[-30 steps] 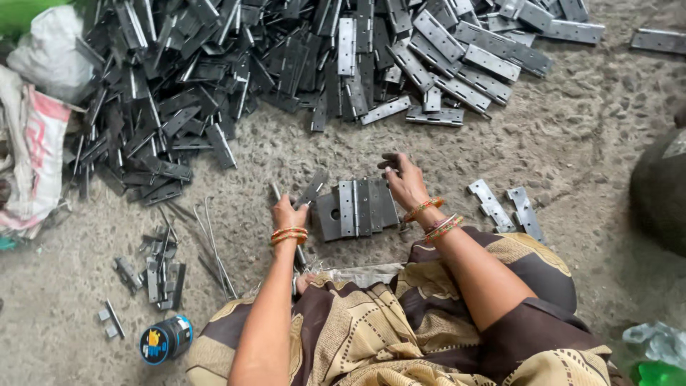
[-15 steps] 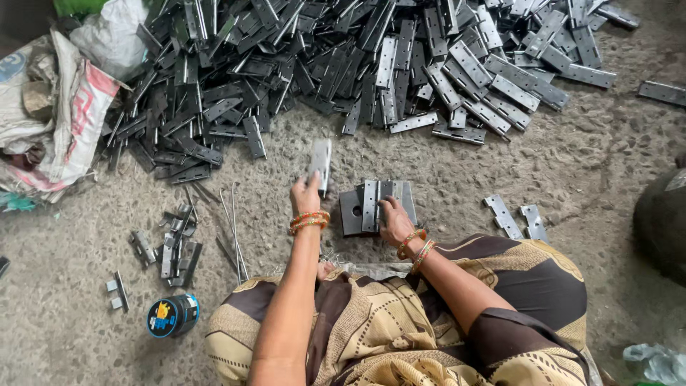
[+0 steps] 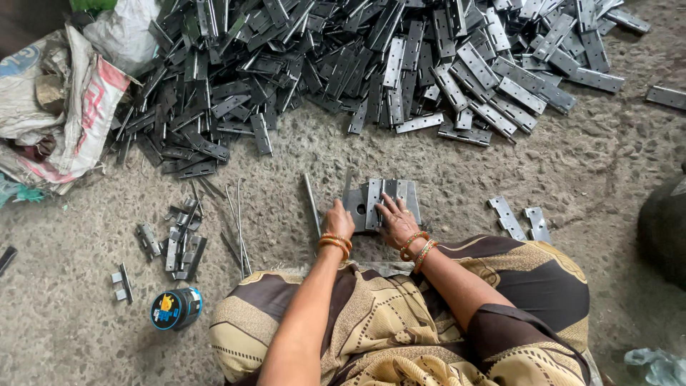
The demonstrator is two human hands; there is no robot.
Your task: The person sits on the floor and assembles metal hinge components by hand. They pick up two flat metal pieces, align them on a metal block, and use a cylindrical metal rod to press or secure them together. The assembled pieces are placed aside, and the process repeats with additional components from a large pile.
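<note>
Two hands steady a small stack of flat grey metal hinge plates (image 3: 382, 200) on the rough concrete floor (image 3: 586, 171).

Left hand (image 3: 338, 223) has its fingers curled against the stack's near-left edge, seemingly gripping it; right hand (image 3: 395, 220) lies flat on top, fingers spread and released, apparently pressing the plates square; a thin steel rod (image 3: 311, 204) lies just beside the left hand, within reach; a large heap of grey metal hinges (image 3: 371, 64) fills the floor's far side; a small round blue tin (image 3: 176, 307) sits near the left knee.

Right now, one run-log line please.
left hand on grey metal hinge plates | right hand on same | big hinge pile beyond
</note>
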